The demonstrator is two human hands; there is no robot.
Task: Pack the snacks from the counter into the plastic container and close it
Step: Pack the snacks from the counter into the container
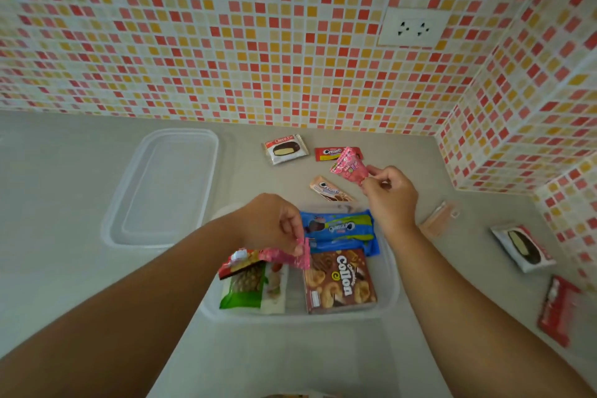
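Mid-packing, left hand [274, 223] and right hand [389, 194] each pinching a pink packet [350, 166]; next, lowering both into container [392, 281].

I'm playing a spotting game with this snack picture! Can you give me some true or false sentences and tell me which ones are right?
1. The lid is on the container. False: it lies on the counter, to the container's left.
2. Each hand holds a pink packet. True: the left hand pinches one, the right hand another.
3. The Collon box is in the container. True.
4. Every snack is packed. False: several packets, like the Choco pie, lie on the counter.
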